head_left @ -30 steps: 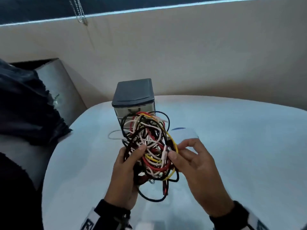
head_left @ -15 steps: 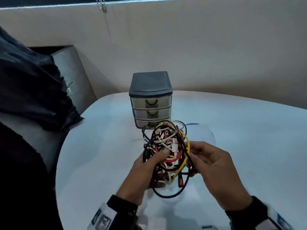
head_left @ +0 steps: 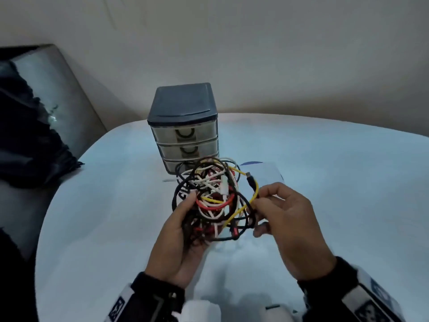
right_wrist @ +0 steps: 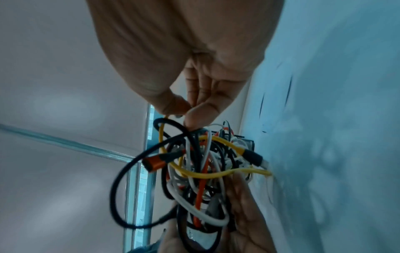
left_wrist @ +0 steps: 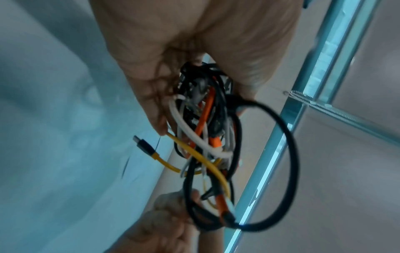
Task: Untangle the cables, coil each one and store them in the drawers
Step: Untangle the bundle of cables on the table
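White tabletop [head_left: 336, 205], rounded edge, beige wall behind. Two hands above it: left hand [head_left: 178, 238] fingers curled round cable tangle [head_left: 213, 196], black, white, red, yellow strands; right hand [head_left: 290, 224] fingers pinch yellow cable [head_left: 255, 194] at tangle's right side. Beyond tangle, one drawer unit [head_left: 183, 126], three drawers, closed. Dark cloth [head_left: 27, 140] on seat, far left

Cable tangle [head_left: 214, 199]: black, white, red and yellow leads knotted together, held above the table. Drawer unit [head_left: 184, 130]: dark-topped, three translucent drawers, all closed, upright just behind the tangle.
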{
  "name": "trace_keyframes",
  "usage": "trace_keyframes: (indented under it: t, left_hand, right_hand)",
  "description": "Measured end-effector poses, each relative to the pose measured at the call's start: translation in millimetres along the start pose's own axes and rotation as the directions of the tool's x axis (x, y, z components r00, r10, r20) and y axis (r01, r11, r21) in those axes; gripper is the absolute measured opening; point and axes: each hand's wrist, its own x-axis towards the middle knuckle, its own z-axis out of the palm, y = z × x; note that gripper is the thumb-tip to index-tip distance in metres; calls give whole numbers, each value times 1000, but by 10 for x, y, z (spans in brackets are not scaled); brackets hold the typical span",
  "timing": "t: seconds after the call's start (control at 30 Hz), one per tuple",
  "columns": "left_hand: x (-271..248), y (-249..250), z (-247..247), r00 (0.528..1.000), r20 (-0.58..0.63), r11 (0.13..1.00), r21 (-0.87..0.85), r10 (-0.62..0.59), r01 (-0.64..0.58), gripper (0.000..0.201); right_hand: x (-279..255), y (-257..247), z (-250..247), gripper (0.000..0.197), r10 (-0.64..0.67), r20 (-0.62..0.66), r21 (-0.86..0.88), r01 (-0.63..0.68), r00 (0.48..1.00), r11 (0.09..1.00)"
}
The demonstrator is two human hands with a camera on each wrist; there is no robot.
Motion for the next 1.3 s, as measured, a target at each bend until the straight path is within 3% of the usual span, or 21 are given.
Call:
trace_keyframes:
  t: [0.1,0.17,0.3,0.4,0.47,0.53,0.63,0.73,0.8,0.87,0.93,1.0,1.1,1.3]
  left_hand:
    - [20,82,-62,1000,-25,996,-92,4,-7,30]
    - [20,111,-55,999,-49,997,-82,5,-9,30]
    - [-54,102,5,996,-88,997,-82,-3,-4,30]
    - [-140,142,25,996,-82,984,-177,24,-38,31]
    - [-179,195,-9,993,-98,965,-250,61,-84,35]
    - [-195,245,-39,990,-109,947,-299,86,-115,40]
    - [-186,253,-41,988,-89,955,-256,129,-147,45]
    - [-160,171,20,989,-52,976,-164,139,-146,43]
    - [-131,95,48,992,-7,982,-142,127,-127,36]
    - [-106,44,48,989,21,984,-109,145,-142,36]
    - [-83,39,25,980,50,979,-76,191,-187,40]
    - [-83,77,2,970,74,972,-64,232,-228,47]
    - [-98,153,-67,950,81,954,-39,301,-299,62]
    - [-113,136,-157,944,94,948,-32,317,-316,66]
  right_hand:
    - [17,-46,-17,27,127,77,180,-140,989,974]
    - [22,-63,-15,35,155,106,197,-173,982,965]
    - [-3,-82,33,23,249,36,170,-252,968,953]
    - [-54,-119,65,7,419,153,208,-444,895,872]
    - [-108,-136,55,6,463,266,277,-528,845,803]
    - [-128,-145,44,7,377,270,389,-458,886,799]
    - [-112,-137,40,4,214,165,473,-268,963,839]
    - [-80,-40,66,10,138,107,483,-173,985,858]
    - [-97,44,124,12,98,97,398,-129,990,908]
    - [-106,146,157,18,44,75,180,-56,996,982]
    - [-82,192,139,26,26,78,7,-26,997,1000]
    - [-42,160,64,31,52,136,-42,-46,989,998]
    - [13,37,-92,17,90,230,-63,-77,969,995]
    - [-18,72,-76,20,-4,251,-181,51,968,982]
